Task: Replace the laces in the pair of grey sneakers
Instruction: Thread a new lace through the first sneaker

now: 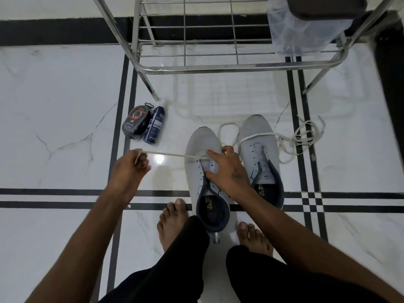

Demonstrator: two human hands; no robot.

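Note:
Two grey sneakers stand side by side on the floor, toes pointing away from me. My left hand (131, 166) pinches the end of a cream lace (170, 154) that runs taut from the front eyelets of the left sneaker (202, 147) out to the left. My right hand (227, 167) rests on the left sneaker's tongue and eyelet row, its fingers spread over the lacing area. The right sneaker (259, 136) has no lace through its eyelets; a loose cream lace (301, 136) lies across its toe and in a tangle on the floor to its right.
A shoe polish tin (136, 123) and a dark spray bottle (155, 125) lie on the floor to the left of the shoes. A steel shoe rack (218, 66) stands just beyond them. My bare feet (172, 224) flank the left sneaker's heel.

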